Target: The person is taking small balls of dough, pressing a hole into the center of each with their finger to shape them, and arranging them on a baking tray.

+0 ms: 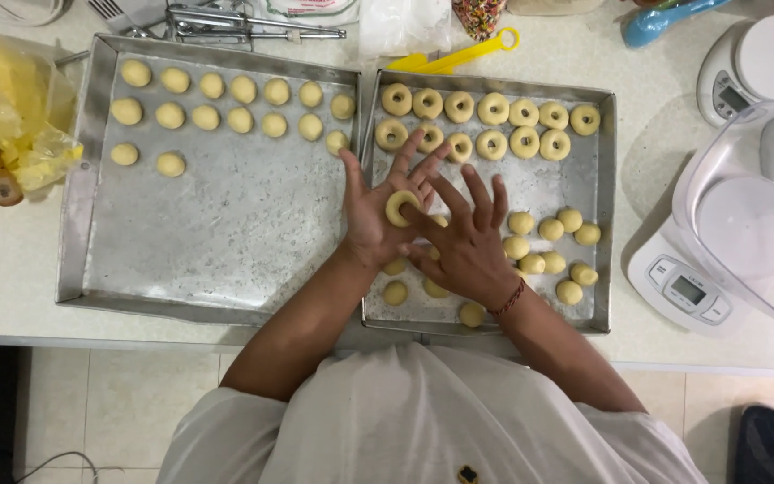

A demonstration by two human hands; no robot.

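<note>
Left hand (376, 208): palm up, fingers spread, carrying one dough ring (401, 207) on the palm, above the near-left part of the right baking tray (604, 215). Right hand (465, 244): fingers spread, index fingertip pressed into the ring's centre. Right baking tray: rings along its far edge, plain dough balls (552, 244) at its near-right; left baking tray (226, 233), just beside it on the worktop (11, 278): balls along its far edge.

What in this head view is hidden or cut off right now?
- Dough balls under the hands: right hand and left hand cover part of the right tray.
- Dough ring underside: hidden against the left palm.
- Mixer bowl: cut by the right edge.
- Whisk: cut by the top edge.
</note>
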